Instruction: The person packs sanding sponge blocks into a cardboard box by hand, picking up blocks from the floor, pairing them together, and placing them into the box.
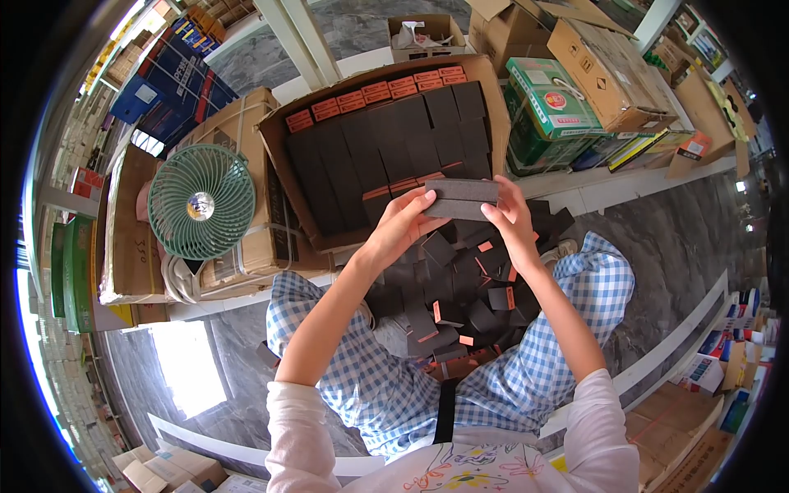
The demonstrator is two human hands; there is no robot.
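Over the heap point(482, 315): I'm seeing two boxes point(463, 190) lying between both hands.
Left hand point(404, 217): fingers pinching their left end.
Right hand point(514, 217): fingers pinching their right.

The left hand point(404, 218) and right hand point(513, 220) grip what look like two slim black boxes point(462, 200), held together above a loose pile of similar boxes point(440, 249) between checked trouser legs point(362, 386). Just beyond, an open carton point(498, 119) holds packed rows, orange ends showing along its far side. A green fan point(201, 205) stands left; a green box point(546, 99), right.
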